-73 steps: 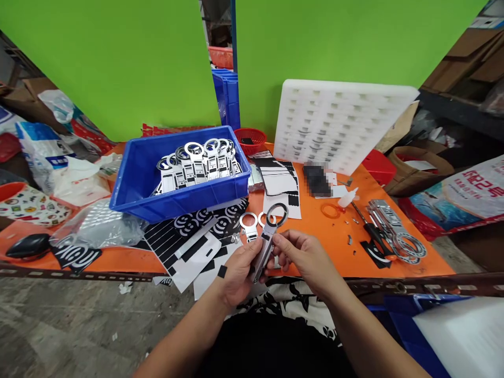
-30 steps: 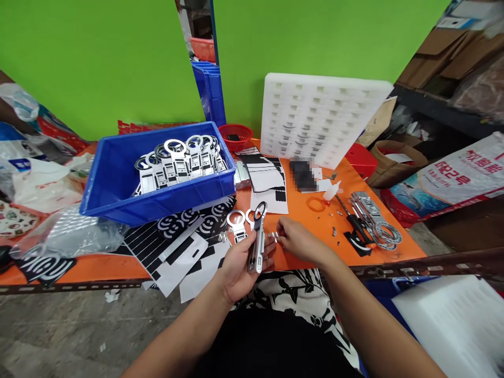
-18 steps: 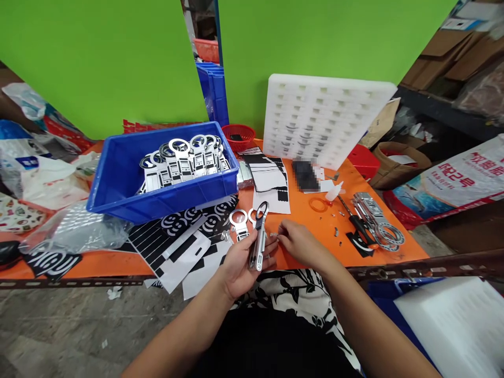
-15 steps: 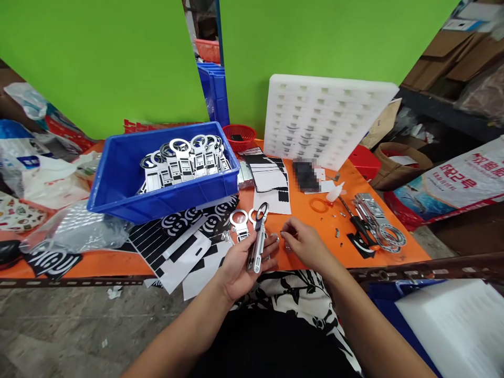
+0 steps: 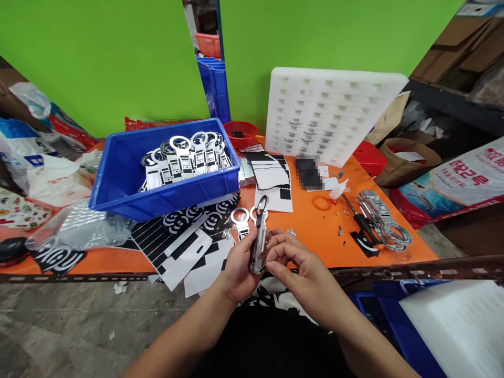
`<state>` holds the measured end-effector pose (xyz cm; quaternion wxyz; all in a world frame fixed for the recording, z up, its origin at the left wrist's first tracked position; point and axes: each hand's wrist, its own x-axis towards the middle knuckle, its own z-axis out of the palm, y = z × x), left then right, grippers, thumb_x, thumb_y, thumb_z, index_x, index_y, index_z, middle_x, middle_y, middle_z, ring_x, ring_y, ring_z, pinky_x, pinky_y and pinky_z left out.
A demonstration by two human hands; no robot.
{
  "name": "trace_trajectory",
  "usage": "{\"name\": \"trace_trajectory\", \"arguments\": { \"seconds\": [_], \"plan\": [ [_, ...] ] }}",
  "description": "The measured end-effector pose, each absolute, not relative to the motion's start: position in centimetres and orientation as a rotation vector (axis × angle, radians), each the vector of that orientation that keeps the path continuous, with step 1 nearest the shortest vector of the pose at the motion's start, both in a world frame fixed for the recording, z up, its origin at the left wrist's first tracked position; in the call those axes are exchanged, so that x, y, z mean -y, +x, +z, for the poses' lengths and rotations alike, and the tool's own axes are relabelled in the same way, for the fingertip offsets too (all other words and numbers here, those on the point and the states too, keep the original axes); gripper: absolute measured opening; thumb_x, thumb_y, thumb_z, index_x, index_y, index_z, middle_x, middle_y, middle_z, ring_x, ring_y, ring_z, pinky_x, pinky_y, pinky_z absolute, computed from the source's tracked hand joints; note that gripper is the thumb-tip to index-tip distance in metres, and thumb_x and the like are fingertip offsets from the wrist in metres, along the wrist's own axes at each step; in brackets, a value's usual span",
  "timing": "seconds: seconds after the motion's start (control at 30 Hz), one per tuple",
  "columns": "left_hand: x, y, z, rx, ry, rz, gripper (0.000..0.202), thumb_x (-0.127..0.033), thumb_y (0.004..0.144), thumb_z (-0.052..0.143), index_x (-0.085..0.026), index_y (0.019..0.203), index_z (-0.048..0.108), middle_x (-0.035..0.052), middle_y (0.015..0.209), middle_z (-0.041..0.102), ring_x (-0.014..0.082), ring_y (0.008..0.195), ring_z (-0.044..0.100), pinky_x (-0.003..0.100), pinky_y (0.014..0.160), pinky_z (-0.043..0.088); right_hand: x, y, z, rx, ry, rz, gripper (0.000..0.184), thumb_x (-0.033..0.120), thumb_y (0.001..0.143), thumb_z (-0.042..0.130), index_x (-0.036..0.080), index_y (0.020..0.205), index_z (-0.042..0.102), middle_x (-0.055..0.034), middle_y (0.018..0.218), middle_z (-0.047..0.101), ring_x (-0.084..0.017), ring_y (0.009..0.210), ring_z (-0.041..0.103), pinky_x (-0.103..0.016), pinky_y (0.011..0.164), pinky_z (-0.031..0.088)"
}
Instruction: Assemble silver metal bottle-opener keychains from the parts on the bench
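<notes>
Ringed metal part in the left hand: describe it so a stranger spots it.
At the near side of the orange table, the left hand grips a slim metal part, ring end pointing away from the wearer. The right hand is close to its lower end. Similar ringed pieces lie beyond it and in the blue bin; only this one is held.

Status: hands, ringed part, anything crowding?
Left hand: gripping ringed part, ring end away. Right hand: at near end, contact unclear. Similar parts lie just beyond.
</notes>
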<state>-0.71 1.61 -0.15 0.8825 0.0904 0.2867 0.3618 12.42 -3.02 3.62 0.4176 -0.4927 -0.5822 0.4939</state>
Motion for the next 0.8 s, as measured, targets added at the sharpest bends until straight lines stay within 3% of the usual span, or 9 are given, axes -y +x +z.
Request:
{"name": "trace_trajectory", "arguments": {
  "seconds": [0.37,0.8],
  "plan": [
    [-1.57,-0.43,0.39,-0.732,0.19,0.825,0.041,-0.031,0.1,0.04,-0.005,0.096,0.071,0.0137,0.093,0.074,0.0197,0.084,0.071,0.027,0.079,0.057,2.86,11.59,3.27,1.499,-1.26,1.209,0.016,0.014,0.086,0.057,0.021,0.072,0.056,-0.0021,0.093,0.052,-0.017,0.094,0.053,-0.031,0.084,0.046],
    [-1.63,-0.7,0.24,-0.689,0.192,0.808,0.043,-0.031,0.101,0.037,-0.005,0.095,0.071,0.0141,0.091,0.073,0.0191,0.076,0.07,0.028,0.072,0.058,2.63,11.43,3.23,1.499,-1.281,1.214,0.015,0.014,0.084,0.056,0.021,0.07,0.055,-0.0025,0.091,0.052,-0.018,0.093,0.053,-0.033,0.086,0.044]
  ]
}}
